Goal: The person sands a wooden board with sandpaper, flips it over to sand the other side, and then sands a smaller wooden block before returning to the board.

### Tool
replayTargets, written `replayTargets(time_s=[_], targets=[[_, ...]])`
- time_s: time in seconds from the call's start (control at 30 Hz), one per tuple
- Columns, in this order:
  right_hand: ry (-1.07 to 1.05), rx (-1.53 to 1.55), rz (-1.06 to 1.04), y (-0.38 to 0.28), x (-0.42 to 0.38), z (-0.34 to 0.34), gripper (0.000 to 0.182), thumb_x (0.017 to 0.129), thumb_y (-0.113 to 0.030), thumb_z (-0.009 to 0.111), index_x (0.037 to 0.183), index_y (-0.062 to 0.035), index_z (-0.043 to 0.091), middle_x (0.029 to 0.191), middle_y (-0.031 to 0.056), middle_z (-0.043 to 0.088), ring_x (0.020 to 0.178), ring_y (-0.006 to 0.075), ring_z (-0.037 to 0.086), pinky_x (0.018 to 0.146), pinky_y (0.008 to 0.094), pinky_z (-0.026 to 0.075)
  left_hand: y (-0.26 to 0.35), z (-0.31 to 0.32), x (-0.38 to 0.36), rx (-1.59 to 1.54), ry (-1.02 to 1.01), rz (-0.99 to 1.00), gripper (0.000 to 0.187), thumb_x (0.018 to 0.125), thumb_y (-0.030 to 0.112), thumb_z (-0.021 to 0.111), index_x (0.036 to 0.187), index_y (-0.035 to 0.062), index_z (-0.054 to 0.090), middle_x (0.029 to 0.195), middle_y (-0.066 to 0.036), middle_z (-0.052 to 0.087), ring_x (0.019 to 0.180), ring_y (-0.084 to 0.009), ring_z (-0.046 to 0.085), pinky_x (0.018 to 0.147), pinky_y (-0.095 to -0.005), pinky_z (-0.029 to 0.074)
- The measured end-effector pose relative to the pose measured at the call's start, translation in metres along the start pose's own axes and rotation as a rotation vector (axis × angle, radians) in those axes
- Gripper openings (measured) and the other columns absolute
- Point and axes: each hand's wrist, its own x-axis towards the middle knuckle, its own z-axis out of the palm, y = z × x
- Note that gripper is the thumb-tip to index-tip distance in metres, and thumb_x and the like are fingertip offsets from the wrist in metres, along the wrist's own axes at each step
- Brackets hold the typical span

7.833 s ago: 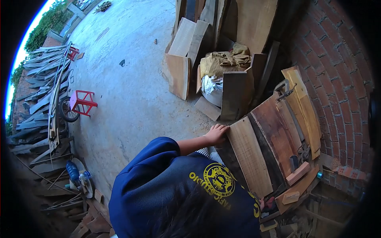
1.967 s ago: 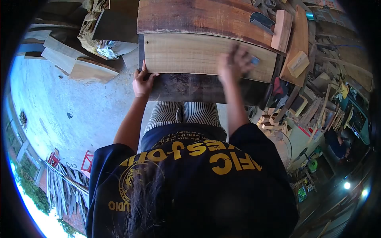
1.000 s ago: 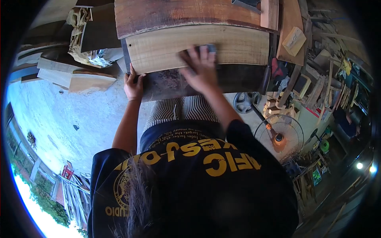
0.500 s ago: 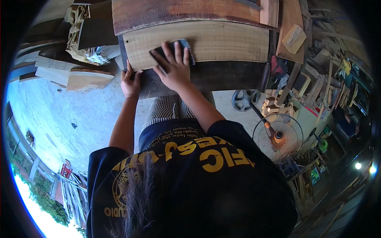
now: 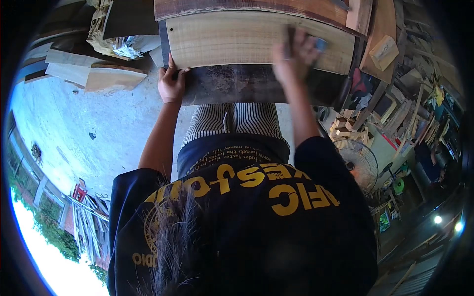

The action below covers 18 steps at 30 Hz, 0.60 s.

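Observation:
A pale wooden board [image 5: 222, 42] with a small dark hole near its left end lies flat on a dark bench top [image 5: 232, 86] in front of me. My left hand [image 5: 172, 85] grips the board's near left corner, its index finger up along the end and its thumb at the front edge. Toward the right part of the board, my right hand [image 5: 295, 59] is smeared by motion. Under its fingers is a dark piece of sandpaper [image 5: 321, 45], pressed flat against the wood; only its edges show.
Behind the board lies a reddish-brown plank [image 5: 247, 9]. A wood block [image 5: 383, 53] rests on a plank at the right. Offcuts [image 5: 94, 74] lie left of the bench. A standing fan [image 5: 356, 165] and stacked small wood pieces [image 5: 348, 129] are at my right.
My right hand has swept the sandpaper from the left-middle of the board to its right part. My left hand stays at the corner. The view has shifted slightly.

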Motion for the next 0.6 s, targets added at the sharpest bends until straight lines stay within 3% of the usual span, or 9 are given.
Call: replayTargets(time_s=[0.07, 0.13, 0.2, 0.23, 0.27, 0.3, 0.4, 0.53, 0.6], targets=[[-0.276, -0.268, -0.426, -0.049, -0.024, 0.018, 0.058, 0.086, -0.051, 0.045, 0.138, -0.0267, 0.038, 0.151, 0.0085, 0.014, 0.138, 0.0406, 0.007, 0.109, 0.0558, -0.002, -0.001, 0.0, 0.0, -0.001, -0.004, 0.004, 0.066, 0.07, 0.031, 0.075, 0.13, 0.0197, 0.05, 0.075, -0.011, 0.051, 0.064, -0.0247, 0.054, 0.063, -0.0354, 0.047], [-0.329, -0.077, -0.508, -0.069, -0.042, 0.02, 0.051, 0.087, -0.049, 0.048, 0.136, -0.0353, 0.039, 0.15, 0.0019, 0.021, 0.138, 0.0358, 0.013, 0.11, 0.0546, 0.001, 0.0, -0.002, 0.001, 0.001, -0.007, 0.011, 0.066, 0.07, 0.031, 0.075, 0.13, 0.0202, 0.05, 0.075, -0.011, 0.051, 0.064, -0.0246, 0.054, 0.063, -0.0354, 0.047], [-0.34, 0.021, -0.486, -0.047, -0.027, -0.002, 0.056, 0.087, -0.042, 0.051, 0.138, -0.0236, 0.037, 0.149, 0.0072, 0.023, 0.136, 0.0406, 0.014, 0.108, 0.0575, 0.006, 0.002, -0.002, 0.001, -0.011, 0.009, 0.017, 0.066, 0.07, 0.031, 0.075, 0.13, 0.0215, 0.05, 0.075, -0.011, 0.051, 0.064, -0.024, 0.054, 0.063, -0.0354, 0.047], [-0.232, 0.073, -0.276, -0.024, -0.023, -0.007, 0.056, 0.088, -0.039, 0.05, 0.139, -0.0215, 0.035, 0.149, 0.0105, 0.022, 0.136, 0.0421, 0.013, 0.108, 0.0569, 0.007, 0.002, -0.002, 0.0, -0.009, 0.006, 0.012, 0.066, 0.07, 0.031, 0.075, 0.13, 0.0215, 0.05, 0.075, -0.011, 0.051, 0.064, -0.024, 0.054, 0.063, -0.0354, 0.047], [-0.258, -0.287, -0.409, 0.008, -0.006, -0.019, 0.057, 0.089, -0.037, 0.049, 0.141, -0.0195, 0.031, 0.149, 0.0134, 0.02, 0.136, 0.0439, 0.013, 0.108, 0.0574, 0.006, 0.002, -0.002, 0.0, -0.016, 0.013, 0.015, 0.066, 0.07, 0.031, 0.075, 0.13, 0.0219, 0.05, 0.075, -0.011, 0.051, 0.064, -0.0239, 0.054, 0.063, -0.0354, 0.047], [-0.133, -0.294, -0.452, 0.039, 0.007, -0.03, 0.055, 0.091, -0.037, 0.046, 0.141, -0.0205, 0.031, 0.15, 0.0129, 0.018, 0.135, 0.0447, 0.013, 0.107, 0.0584, 0.007, 0.003, -0.001, 0.0, -0.025, 0.021, 0.02, 0.066, 0.069, 0.03, 0.076, 0.13, 0.0222, 0.05, 0.075, -0.01, 0.051, 0.064, -0.0238, 0.053, 0.062, -0.0354, 0.047], [-0.086, -0.293, -0.139, 0.115, 0.041, -0.041, 0.058, 0.093, -0.049, 0.032, 0.145, -0.0272, 0.019, 0.151, 0.0136, 0.012, 0.135, 0.0482, 0.006, 0.105, 0.0619, 0.0, 0.004, -0.002, 0.0, 0.013, -0.004, -0.017, 0.067, 0.069, 0.029, 0.076, 0.13, 0.022, 0.05, 0.075, -0.01, 0.051, 0.064, -0.0239, 0.053, 0.062, -0.0351, 0.047], [-0.025, -0.267, -0.031, 0.046, 0.031, -0.019, 0.066, 0.09, -0.056, 0.032, 0.146, -0.0233, 0.017, 0.152, 0.014, 0.01, 0.136, 0.0473, 0.0, 0.107, 0.0592, -0.003, 0.004, -0.003, 0.0, 0.008, -0.011, -0.03, 0.066, 0.069, 0.029, 0.075, 0.13, 0.0223, 0.05, 0.075, -0.01, 0.051, 0.065, -0.0245, 0.054, 0.063, -0.0351, 0.047], [0.026, -0.041, -0.077, -0.01, 0.0, 0.016, 0.063, 0.089, -0.056, 0.036, 0.143, -0.0259, 0.025, 0.15, 0.0147, 0.016, 0.136, 0.0449, 0.009, 0.107, 0.0596, 0.001, 0.003, -0.002, 0.0, -0.003, -0.005, -0.013, 0.066, 0.069, 0.03, 0.075, 0.13, 0.0222, 0.05, 0.076, -0.011, 0.052, 0.066, -0.0248, 0.055, 0.064, -0.0351, 0.048]])
